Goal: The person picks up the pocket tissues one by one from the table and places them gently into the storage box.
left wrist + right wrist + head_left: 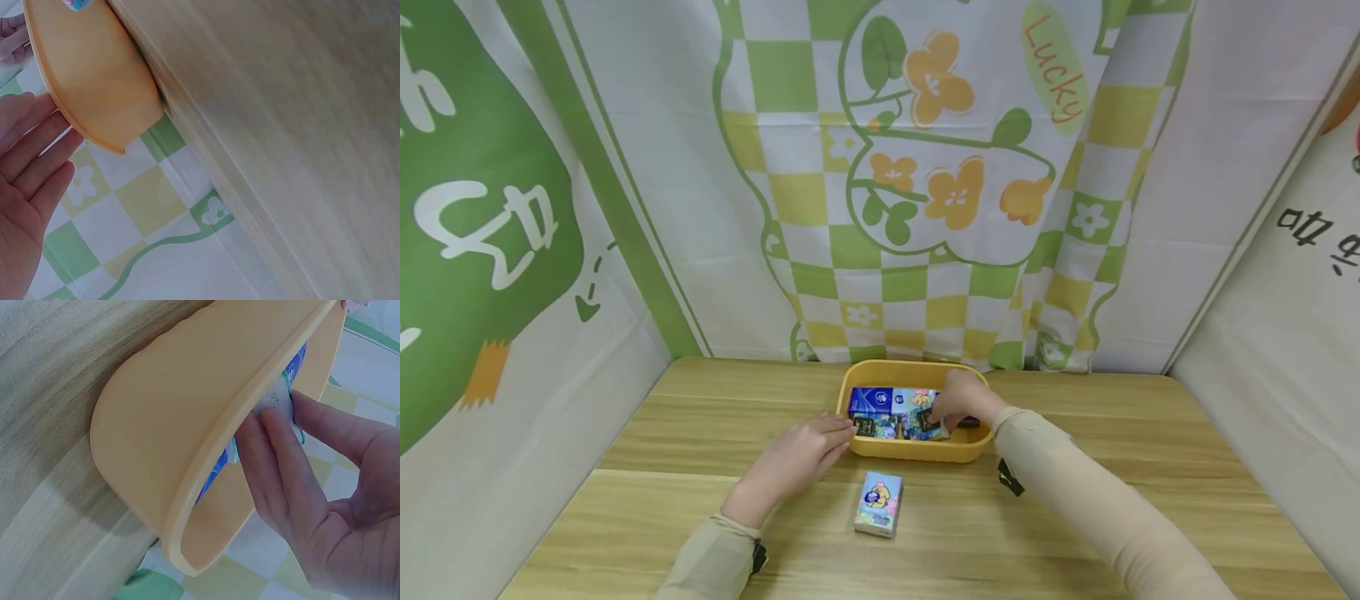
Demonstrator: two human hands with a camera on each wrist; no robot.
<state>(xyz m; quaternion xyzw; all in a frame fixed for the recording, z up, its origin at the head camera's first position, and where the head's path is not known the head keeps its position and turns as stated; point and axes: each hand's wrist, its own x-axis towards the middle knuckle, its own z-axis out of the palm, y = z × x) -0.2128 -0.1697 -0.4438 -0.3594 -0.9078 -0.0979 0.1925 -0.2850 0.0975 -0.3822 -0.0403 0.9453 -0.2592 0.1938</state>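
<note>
A yellow plastic bin [917, 451] stands on the table, holding several small tissue packs. My right hand [962, 398] reaches over its right side and pinches a floral tissue pack with a dark label [922, 423]. The right wrist view shows thumb and fingers on the pale side of that pack [276, 400]. A similar floral pack [876, 427] lies to its left, with a dark blue pack [871, 400] and a light blue chick-print pack [916, 399] behind. My left hand [801, 454], fingers extended, touches the bin's left rim.
Another chick-print tissue pack [878, 503] lies on the wooden table [1037, 542] in front of the bin. A checked curtain [925, 283] hangs just behind the table's back edge, and printed cloth walls stand on both sides.
</note>
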